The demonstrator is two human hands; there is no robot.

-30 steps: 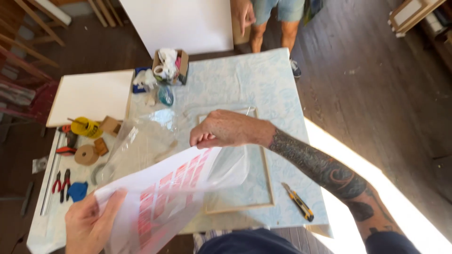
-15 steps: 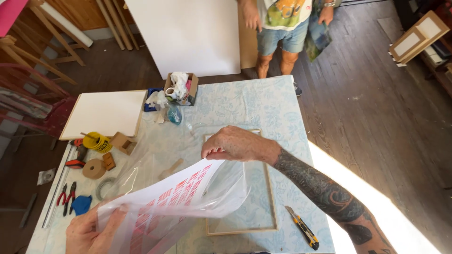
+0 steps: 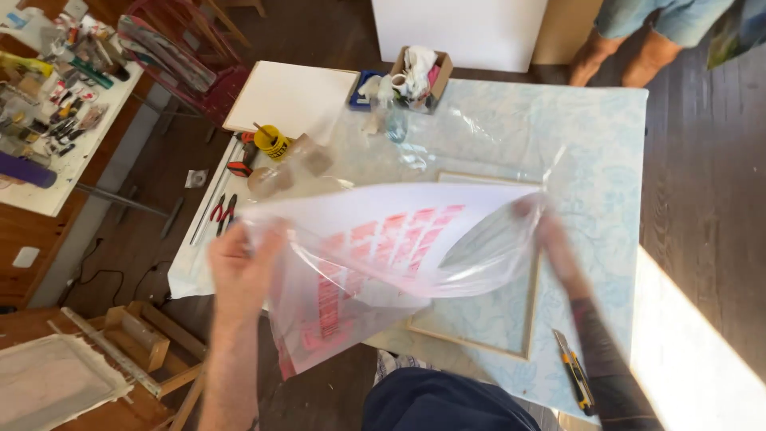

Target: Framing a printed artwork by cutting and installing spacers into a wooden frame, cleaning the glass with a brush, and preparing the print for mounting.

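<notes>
A: Status? Hands?
B: Left hand (image 3: 239, 267) & right hand (image 3: 556, 247) wide apart, each gripping clear plastic bag (image 3: 479, 247) over table (image 3: 606, 144). Red-printed sheet (image 3: 375, 239) looks approx. half sleeved; wooden frame (image 3: 531, 315) untouched.

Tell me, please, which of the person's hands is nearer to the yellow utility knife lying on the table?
Right. The right hand grips the clear plastic sleeve just up the table from the utility knife. The left hand holds the sleeve's opposite edge, far across the table.

Clear plastic bag (image 3: 447, 255) around white sheet with red-pink label blocks (image 3: 375, 247), mid-table.
</notes>
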